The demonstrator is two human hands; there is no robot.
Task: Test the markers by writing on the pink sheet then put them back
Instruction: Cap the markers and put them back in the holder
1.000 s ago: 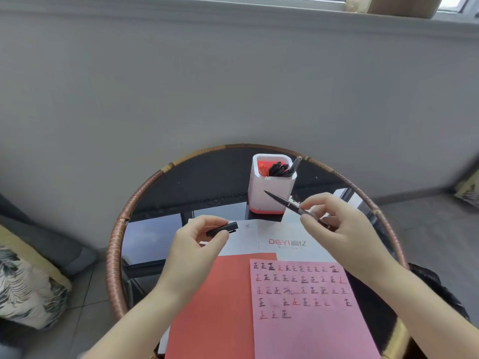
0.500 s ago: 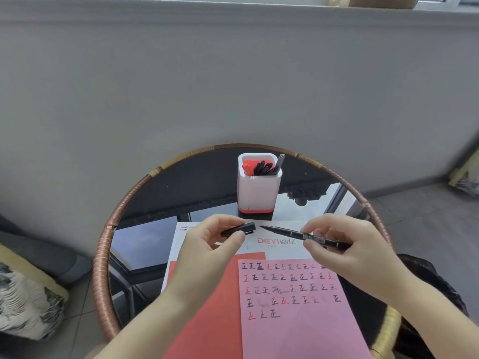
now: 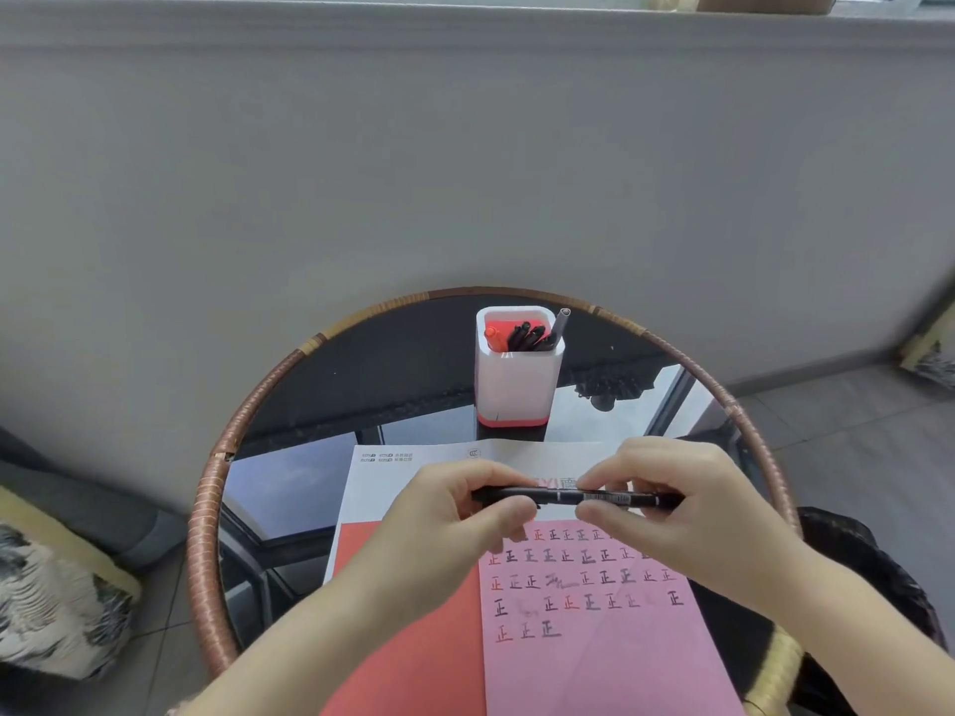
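Note:
A black marker (image 3: 560,496) lies level between both hands, above the pink sheet's top edge. My left hand (image 3: 455,514) pinches its cap end, which sits on the marker. My right hand (image 3: 672,509) pinches the barrel. The pink sheet (image 3: 610,658) carries rows of black and red written characters. A white pen holder (image 3: 517,385) with a red base stands at the table's back and holds several markers.
A red sheet (image 3: 413,648) and a white printed sheet (image 3: 393,478) lie under the pink one. The round glass table has a woven rattan rim (image 3: 206,509). A grey wall rises behind. Cushions lie on the floor at left (image 3: 46,586) and far right.
The cap in my left hand and the marker in my right hand came together; the cap is now on the tip. Both hands dropped closer to the sheets.

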